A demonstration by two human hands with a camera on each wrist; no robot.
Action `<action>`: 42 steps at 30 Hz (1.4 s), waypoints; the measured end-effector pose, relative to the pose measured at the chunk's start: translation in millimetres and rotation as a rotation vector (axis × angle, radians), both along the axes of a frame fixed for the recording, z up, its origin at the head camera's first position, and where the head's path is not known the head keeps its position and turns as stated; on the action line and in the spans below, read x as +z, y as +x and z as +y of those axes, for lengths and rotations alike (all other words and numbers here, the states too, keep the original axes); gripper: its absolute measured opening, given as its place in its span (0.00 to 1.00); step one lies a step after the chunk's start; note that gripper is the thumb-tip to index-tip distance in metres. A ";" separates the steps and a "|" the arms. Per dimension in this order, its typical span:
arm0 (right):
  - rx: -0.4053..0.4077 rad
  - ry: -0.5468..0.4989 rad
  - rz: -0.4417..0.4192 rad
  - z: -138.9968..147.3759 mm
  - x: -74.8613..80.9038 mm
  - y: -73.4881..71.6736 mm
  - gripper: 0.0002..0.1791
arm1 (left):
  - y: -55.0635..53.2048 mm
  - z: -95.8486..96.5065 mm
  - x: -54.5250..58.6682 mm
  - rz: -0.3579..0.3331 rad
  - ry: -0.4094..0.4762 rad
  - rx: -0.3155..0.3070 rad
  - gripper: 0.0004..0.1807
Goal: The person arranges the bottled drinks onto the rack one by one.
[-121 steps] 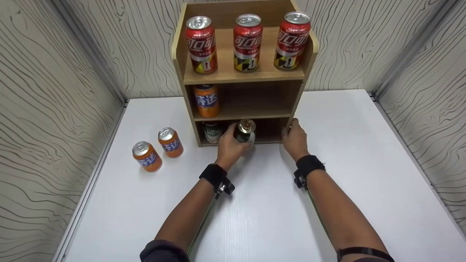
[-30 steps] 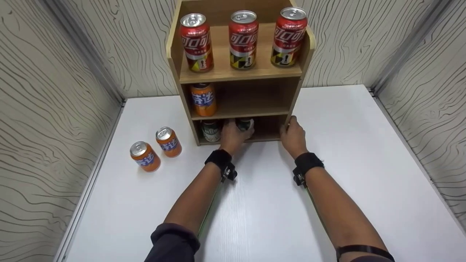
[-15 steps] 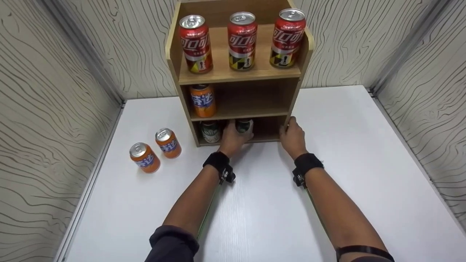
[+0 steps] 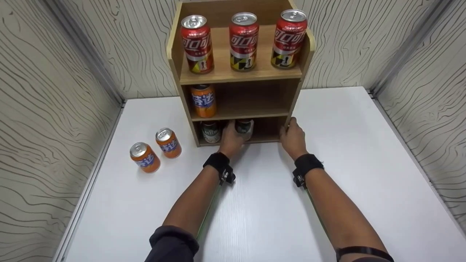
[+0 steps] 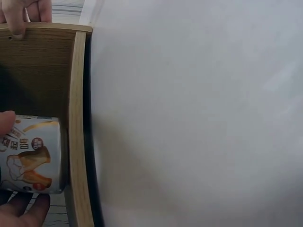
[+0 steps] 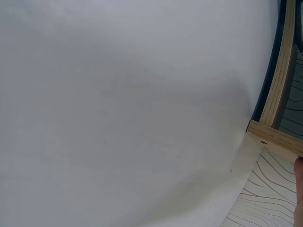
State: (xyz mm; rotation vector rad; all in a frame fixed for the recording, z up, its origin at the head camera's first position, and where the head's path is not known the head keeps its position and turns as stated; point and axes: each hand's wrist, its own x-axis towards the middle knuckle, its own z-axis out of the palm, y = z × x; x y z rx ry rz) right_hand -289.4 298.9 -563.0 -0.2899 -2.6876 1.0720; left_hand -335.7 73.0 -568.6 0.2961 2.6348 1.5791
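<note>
My left hand (image 4: 233, 140) reaches into the bottom compartment of a small wooden shelf (image 4: 240, 75) and holds a dark green and white can (image 4: 244, 126). In the left wrist view the can (image 5: 33, 156) stands just inside the compartment's front edge, digits on both sides of it. A similar can (image 4: 210, 131) stands to its left in the same compartment. My right hand (image 4: 293, 138) grips the front edge of the shelf's right side panel; in the left wrist view the right hand (image 5: 23, 14) shows at that panel. The right wrist view shows only a sliver of it.
Three red cola cans, one of them the middle can (image 4: 243, 42), stand on the top shelf. An orange can (image 4: 204, 101) is at the left of the middle compartment. Two more orange cans, the nearer can (image 4: 145, 157) and farther can (image 4: 168, 143), stand on the white table (image 4: 262, 203) at left.
Since four seconds ago, my left hand has moved the green and white can from the shelf's front into the bottom compartment. My right hand stays at the side panel.
</note>
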 end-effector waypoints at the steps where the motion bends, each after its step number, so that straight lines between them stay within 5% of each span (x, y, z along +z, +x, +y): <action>1: -0.002 -0.003 0.003 -0.1 0.1 -0.2 0.22 | 0.1 0.2 -0.3 0.005 -0.004 0.006 0.42; 8: -0.004 0.014 0.031 0.8 -2.3 -0.3 0.20 | 0.3 1.8 -1.0 0.028 -0.014 0.023 0.44; 21: -0.003 0.005 0.022 0.9 -2.9 -0.8 0.20 | 3.5 -2.5 17.7 -0.012 0.051 -0.057 0.39; 35: -0.005 0.006 0.012 1.6 -3.5 -1.2 0.22 | 2.4 0.2 15.1 0.054 0.031 -0.036 0.36; 42: -0.013 0.009 0.043 0.2 -4.5 -1.2 0.20 | 1.7 -2.6 17.0 -0.023 0.049 -0.083 0.38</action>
